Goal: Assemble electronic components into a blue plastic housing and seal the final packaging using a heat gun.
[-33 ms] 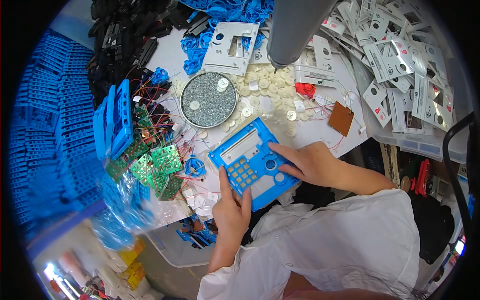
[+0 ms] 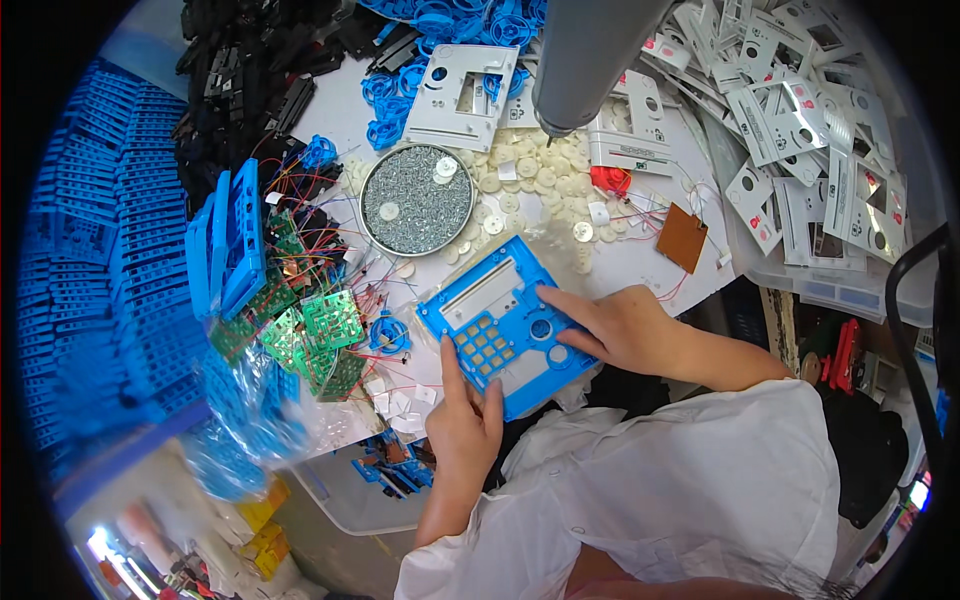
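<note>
A blue plastic casing panel [image 2: 545,384] lies tilted at the table's near edge, with a grid of small square openings, a long slot and round holes. My left hand [image 2: 462,428] grips its lower left side, index finger along the edge and thumb on the near rim. From the right, my right hand [image 2: 622,328] holds the opposite side, thumb and fingers closed on the rim by the round holes. The fingertips beneath the panel are hidden. Just beyond it stands a round tin [image 2: 365,215] full of small metal screws, with a few pale discs on top.
Blue casings [image 2: 150,230] are stacked at left, beside green circuit boards [image 2: 333,318] with thin wires. Pale plastic discs [image 2: 545,170] spread behind the panel. A grey electric screwdriver [image 2: 590,70] hangs overhead, tip down. White panels [image 2: 775,120] fill a clear bin at right.
</note>
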`<state>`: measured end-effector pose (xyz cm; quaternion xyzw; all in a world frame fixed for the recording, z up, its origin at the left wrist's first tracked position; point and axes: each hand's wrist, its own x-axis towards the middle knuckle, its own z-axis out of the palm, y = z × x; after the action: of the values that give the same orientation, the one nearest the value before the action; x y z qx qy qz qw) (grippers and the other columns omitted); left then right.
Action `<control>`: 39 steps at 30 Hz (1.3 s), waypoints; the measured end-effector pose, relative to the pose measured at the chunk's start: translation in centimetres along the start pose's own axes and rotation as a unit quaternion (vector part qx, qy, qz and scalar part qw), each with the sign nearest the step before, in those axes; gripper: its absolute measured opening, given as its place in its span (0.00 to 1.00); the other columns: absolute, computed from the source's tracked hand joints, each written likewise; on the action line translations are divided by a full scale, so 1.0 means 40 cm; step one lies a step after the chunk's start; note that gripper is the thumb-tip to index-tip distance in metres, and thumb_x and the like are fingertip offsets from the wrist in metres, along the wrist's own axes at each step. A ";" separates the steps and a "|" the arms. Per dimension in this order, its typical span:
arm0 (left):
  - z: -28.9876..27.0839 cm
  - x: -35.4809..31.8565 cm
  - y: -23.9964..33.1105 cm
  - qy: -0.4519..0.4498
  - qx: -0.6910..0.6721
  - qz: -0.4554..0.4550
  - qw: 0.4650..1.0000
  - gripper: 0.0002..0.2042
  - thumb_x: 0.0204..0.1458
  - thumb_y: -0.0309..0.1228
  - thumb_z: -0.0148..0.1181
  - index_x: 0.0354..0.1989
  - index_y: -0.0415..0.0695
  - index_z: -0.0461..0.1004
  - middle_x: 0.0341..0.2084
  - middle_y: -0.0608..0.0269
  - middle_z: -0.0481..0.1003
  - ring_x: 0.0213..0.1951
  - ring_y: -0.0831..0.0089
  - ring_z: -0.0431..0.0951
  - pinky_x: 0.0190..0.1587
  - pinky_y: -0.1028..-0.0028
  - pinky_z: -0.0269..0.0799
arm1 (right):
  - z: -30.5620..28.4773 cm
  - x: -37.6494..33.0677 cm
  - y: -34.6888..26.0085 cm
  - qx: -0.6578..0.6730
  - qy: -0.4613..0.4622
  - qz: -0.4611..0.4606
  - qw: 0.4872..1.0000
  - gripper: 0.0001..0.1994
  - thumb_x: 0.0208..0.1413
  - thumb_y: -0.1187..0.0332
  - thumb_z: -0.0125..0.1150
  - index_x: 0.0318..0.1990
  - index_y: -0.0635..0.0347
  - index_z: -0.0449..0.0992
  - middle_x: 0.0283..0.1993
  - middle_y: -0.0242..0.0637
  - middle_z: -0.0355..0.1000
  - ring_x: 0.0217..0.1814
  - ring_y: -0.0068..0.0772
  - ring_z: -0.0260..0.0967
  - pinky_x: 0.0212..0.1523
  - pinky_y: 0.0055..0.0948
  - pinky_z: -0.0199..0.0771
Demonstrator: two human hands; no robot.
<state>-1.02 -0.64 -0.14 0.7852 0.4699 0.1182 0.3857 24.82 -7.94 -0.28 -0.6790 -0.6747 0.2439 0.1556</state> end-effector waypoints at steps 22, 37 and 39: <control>-0.018 0.060 -0.010 -0.078 0.242 0.209 0.944 0.30 0.55 0.37 0.62 0.69 0.47 0.68 0.73 0.55 0.61 0.74 0.53 0.56 0.72 0.40 0.41 | -0.044 0.090 0.155 -0.011 0.193 0.035 0.980 0.10 0.53 0.66 0.67 0.42 0.56 0.79 0.35 0.37 0.73 0.38 0.41 0.76 0.37 0.36 0.76; 0.010 0.084 0.084 -0.189 -0.455 -0.077 0.867 0.11 0.68 0.33 0.53 0.37 0.38 0.76 0.21 0.73 0.72 0.22 0.86 0.67 0.24 0.81 0.59 | 0.004 0.048 -0.035 0.223 0.212 -0.239 0.921 0.15 0.43 0.78 0.76 0.40 0.55 0.82 0.38 0.33 0.75 0.35 0.37 0.73 0.32 0.34 0.71; 0.001 0.088 0.084 -0.217 -0.461 -0.088 0.856 0.17 0.71 0.37 0.48 0.32 0.40 0.73 0.20 0.75 0.68 0.20 0.87 0.60 0.22 0.81 0.51 | 0.006 0.057 -0.035 0.258 0.188 -0.267 0.909 0.14 0.45 0.78 0.74 0.40 0.54 0.81 0.38 0.33 0.75 0.36 0.38 0.73 0.33 0.34 0.73</control>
<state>3.03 1.41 1.61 0.4787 0.3328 0.1137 0.8044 23.46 -5.65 -0.01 -0.4429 -0.7028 0.2261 0.5087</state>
